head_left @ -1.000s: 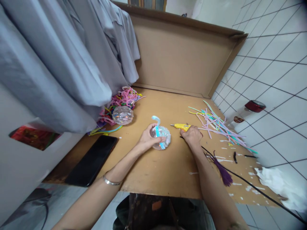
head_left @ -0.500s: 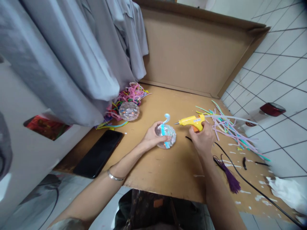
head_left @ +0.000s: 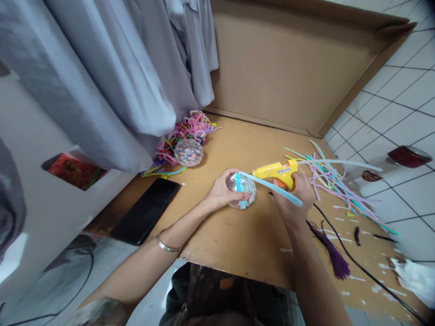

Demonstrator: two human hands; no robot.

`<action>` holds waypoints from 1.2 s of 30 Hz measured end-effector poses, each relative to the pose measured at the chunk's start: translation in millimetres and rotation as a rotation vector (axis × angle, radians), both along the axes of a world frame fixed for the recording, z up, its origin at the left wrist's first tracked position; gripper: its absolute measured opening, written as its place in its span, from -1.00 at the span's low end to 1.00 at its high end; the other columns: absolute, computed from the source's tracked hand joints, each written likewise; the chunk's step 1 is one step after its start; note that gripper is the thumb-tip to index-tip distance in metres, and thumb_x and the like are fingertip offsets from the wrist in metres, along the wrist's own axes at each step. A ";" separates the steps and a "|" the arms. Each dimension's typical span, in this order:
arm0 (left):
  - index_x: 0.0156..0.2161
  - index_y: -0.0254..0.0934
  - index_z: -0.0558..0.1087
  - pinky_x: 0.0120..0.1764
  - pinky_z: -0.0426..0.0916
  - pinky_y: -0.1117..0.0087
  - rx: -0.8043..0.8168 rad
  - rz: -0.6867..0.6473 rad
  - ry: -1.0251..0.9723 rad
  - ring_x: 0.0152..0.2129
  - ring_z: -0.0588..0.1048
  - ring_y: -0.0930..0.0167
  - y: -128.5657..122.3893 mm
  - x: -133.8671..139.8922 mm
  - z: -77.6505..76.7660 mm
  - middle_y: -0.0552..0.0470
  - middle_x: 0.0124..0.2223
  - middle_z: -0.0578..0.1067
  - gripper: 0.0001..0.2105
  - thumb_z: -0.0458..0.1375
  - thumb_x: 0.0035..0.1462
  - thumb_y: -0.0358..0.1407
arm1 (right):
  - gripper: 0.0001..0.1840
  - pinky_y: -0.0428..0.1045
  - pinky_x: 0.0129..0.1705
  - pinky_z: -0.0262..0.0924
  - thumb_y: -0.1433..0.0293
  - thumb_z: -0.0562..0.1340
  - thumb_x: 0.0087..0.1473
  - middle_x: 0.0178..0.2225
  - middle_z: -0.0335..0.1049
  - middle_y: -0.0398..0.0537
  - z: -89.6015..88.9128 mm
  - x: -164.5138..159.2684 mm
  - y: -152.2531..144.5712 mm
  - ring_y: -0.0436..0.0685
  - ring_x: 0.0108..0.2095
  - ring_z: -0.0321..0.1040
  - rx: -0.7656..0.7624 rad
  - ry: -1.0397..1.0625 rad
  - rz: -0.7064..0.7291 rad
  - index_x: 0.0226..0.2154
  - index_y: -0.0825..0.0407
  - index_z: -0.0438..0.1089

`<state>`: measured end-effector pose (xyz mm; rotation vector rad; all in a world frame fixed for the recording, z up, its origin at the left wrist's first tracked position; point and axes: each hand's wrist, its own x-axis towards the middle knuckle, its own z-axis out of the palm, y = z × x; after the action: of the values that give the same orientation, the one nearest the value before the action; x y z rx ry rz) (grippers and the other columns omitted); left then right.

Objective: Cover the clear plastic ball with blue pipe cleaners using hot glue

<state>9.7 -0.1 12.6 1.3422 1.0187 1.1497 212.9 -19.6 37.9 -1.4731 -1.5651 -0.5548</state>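
My left hand (head_left: 220, 192) is closed around a clear, faceted ball (head_left: 251, 194) with colourful bits showing in it. Light blue pipe cleaner bands run down the ball's front, and a loose light blue pipe cleaner (head_left: 280, 190) sticks out from its top to the right, passing in front of my right hand (head_left: 295, 199). That hand grips a yellow glue gun (head_left: 272, 171) with an orange trigger. Its nozzle points left at the top of the ball, partly hidden behind the pipe cleaner; contact cannot be made out. A translucent glue stick (head_left: 343, 162) juts from the gun's back.
A second clear ball (head_left: 189, 152) sits by a heap of pipe cleaners (head_left: 195, 127). A black phone (head_left: 146, 210) lies left. Loose pastel pipe cleaners (head_left: 326, 179), a purple tassel (head_left: 335, 260), a black cord (head_left: 353, 262) and white tissue (head_left: 414, 276) lie right. Cardboard (head_left: 272, 68) stands behind.
The glue gun's nozzle has come closer to the ball. The loose pipe cleaner end, curled upward before, now stretches out to the right. The whole view has shifted slightly.
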 end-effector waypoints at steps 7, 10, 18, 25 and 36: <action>-0.04 -0.27 0.39 -0.11 0.39 0.33 0.033 -0.001 0.048 -0.24 0.49 0.36 1.5 -1.0 -5.8 0.02 -0.15 0.51 -0.32 0.45 -0.38 -0.24 | -0.79 0.01 -0.36 0.20 0.27 0.23 -0.02 -0.41 0.36 -0.07 -2.0 -2.3 0.4 0.17 -0.37 0.34 0.063 -0.021 0.024 -0.29 -0.01 0.30; -0.02 -0.26 0.39 -0.12 0.39 0.33 0.042 -0.004 0.055 -0.25 0.49 0.36 1.2 -0.9 -7.2 0.02 -0.14 0.51 -0.32 0.45 -0.37 -0.24 | -0.81 0.02 -0.36 0.17 0.28 0.22 -0.03 -0.41 0.34 -0.07 -0.5 -4.7 -1.0 0.17 -0.37 0.32 0.060 -0.018 0.013 -0.31 -0.02 0.29; -0.03 -0.26 0.39 -0.11 0.40 0.31 0.037 -0.006 0.062 -0.23 0.48 0.35 -2.4 -0.2 -0.3 0.00 -0.12 0.51 -0.32 0.45 -0.37 -0.25 | -0.83 0.01 -0.36 0.17 0.32 0.22 -0.03 -0.42 0.34 -0.08 1.3 -5.2 -2.1 0.16 -0.38 0.31 0.067 -0.045 0.037 -0.31 0.00 0.31; -0.01 -0.24 0.40 -0.12 0.41 0.31 0.050 0.013 0.107 -0.22 0.49 0.33 -1.8 -1.0 -0.4 0.00 -0.12 0.52 -0.31 0.45 -0.37 -0.26 | -0.84 0.00 -0.38 0.15 0.31 0.22 -0.02 -0.42 0.35 -0.08 1.8 -3.6 -1.3 0.15 -0.38 0.32 0.073 -0.080 0.026 -0.33 -0.02 0.29; -0.02 -0.25 0.41 -0.09 0.42 0.27 0.057 0.032 0.127 -0.19 0.49 0.31 -1.7 -0.8 -0.2 -0.01 -0.13 0.53 -0.32 0.46 -0.38 -0.28 | -0.87 0.01 -0.38 0.15 0.33 0.22 -0.02 -0.43 0.32 -0.10 3.4 -3.8 -1.5 0.15 -0.39 0.31 0.087 -0.084 0.051 -0.36 -0.03 0.26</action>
<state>8.9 -1.8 12.4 1.4642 1.1093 1.1364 209.1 -21.1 41.2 -1.3566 -1.6183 -0.6546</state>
